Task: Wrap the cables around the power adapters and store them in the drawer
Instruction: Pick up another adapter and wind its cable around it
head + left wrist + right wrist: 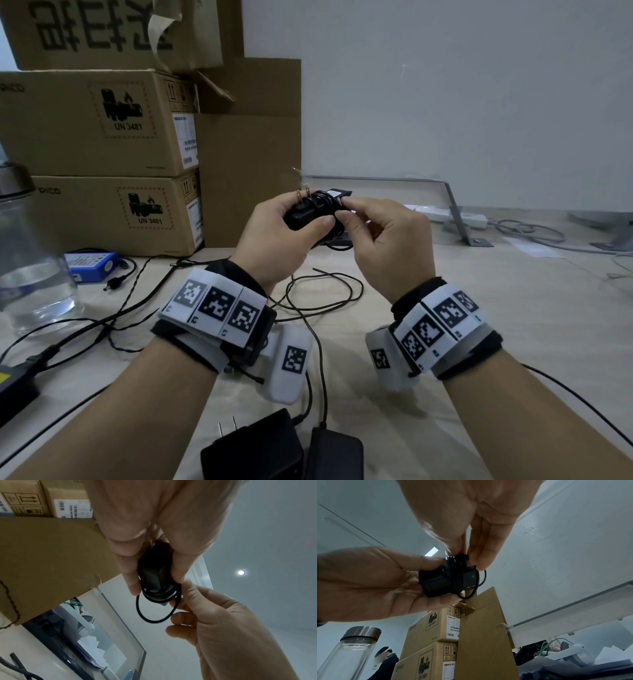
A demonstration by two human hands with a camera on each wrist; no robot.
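Note:
A small black power adapter with metal prongs is held above the desk, its thin black cable coiled several times round its body. My left hand grips the adapter between thumb and fingers. My right hand pinches the cable's loose end against the coil; a small loop hangs below. Two more black adapters lie on the desk near me, their cables sprawled loose. No drawer is in view.
Stacked cardboard boxes stand at the back left. A glass bottle with a metal lid stands at the left, beside a blue battery pack. Another black adapter lies at the left edge. A white power strip sits at the back right.

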